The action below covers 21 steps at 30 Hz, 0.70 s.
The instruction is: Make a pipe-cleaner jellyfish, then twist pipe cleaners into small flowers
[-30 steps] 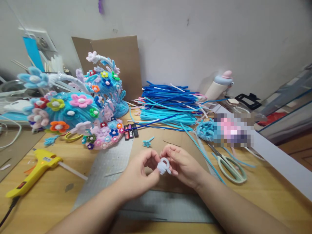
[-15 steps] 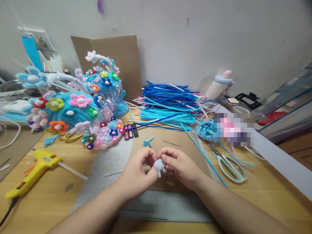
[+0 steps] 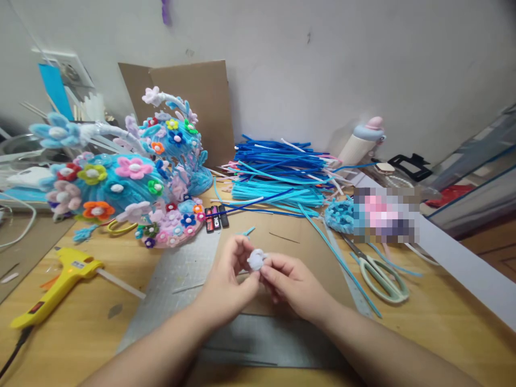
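Observation:
Between my two hands is a small pale lilac-white pipe-cleaner piece (image 3: 256, 260), curled into a rounded, flower-like shape. My left hand (image 3: 234, 279) pinches it from the left with thumb and fingers. From the right, the thumb and forefinger of my right hand (image 3: 292, 282) grip its edge. Both hands are above a brown cardboard sheet (image 3: 318, 258) that lies on a grey cutting mat (image 3: 173, 301). Just behind my left fingers lies a small blue pipe-cleaner piece (image 3: 250, 231), mostly hidden by them.
Blue pipe cleaners (image 3: 278, 172) are heaped at the back. On the left stand flower-covered pipe-cleaner pieces (image 3: 133, 172) and a yellow glue gun (image 3: 60, 279). Green-handled scissors (image 3: 382, 279) lie right, near a blue woven piece (image 3: 339, 214). Lighters (image 3: 215, 217) lie behind the mat.
The lilac-white piece has been turned in my fingers and raised slightly to the left; its rounded face now shows. My left hand now covers more of the small blue piece.

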Each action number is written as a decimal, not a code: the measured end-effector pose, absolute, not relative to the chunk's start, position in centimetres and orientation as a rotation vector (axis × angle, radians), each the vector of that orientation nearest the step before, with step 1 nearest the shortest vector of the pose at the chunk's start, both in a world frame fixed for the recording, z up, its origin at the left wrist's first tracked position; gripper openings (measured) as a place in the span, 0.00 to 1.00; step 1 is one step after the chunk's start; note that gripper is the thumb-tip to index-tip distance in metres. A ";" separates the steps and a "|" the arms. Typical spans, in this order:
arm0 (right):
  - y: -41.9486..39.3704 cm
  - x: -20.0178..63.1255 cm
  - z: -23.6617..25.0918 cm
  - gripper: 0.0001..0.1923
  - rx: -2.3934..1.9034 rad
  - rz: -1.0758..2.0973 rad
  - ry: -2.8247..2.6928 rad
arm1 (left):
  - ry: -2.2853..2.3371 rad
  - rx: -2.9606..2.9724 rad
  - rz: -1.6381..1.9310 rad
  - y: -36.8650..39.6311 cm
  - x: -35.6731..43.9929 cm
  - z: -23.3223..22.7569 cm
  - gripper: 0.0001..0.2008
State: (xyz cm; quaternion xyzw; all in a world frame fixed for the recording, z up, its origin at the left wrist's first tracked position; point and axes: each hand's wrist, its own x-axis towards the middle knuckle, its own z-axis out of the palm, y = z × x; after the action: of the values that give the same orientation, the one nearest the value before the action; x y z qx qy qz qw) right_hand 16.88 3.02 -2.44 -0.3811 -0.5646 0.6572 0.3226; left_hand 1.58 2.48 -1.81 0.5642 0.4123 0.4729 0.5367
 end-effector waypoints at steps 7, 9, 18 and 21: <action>3.9 17.7 -1.8 0.14 -1.107 1.414 -1.832 | 0.969 1.130 0.883 3.8 1.3 -2.5 0.13; 4.0 17.8 -1.8 0.13 -1.164 1.378 -1.864 | 1.023 1.165 0.886 3.8 1.3 -2.4 0.13; 5.1 19.0 -1.4 0.11 -1.258 1.345 -1.741 | 1.156 1.206 0.856 3.6 1.2 -1.6 0.10; 5.6 19.5 -1.5 0.09 -1.259 1.358 -1.663 | 1.169 1.200 0.857 3.6 1.3 -1.5 0.11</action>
State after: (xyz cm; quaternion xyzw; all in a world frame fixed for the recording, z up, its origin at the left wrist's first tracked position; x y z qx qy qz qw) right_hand 19.47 5.60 -1.52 -0.4791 -0.6329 0.5168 0.3205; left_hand 1.27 3.63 -1.53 0.5154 0.5021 0.3680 0.5890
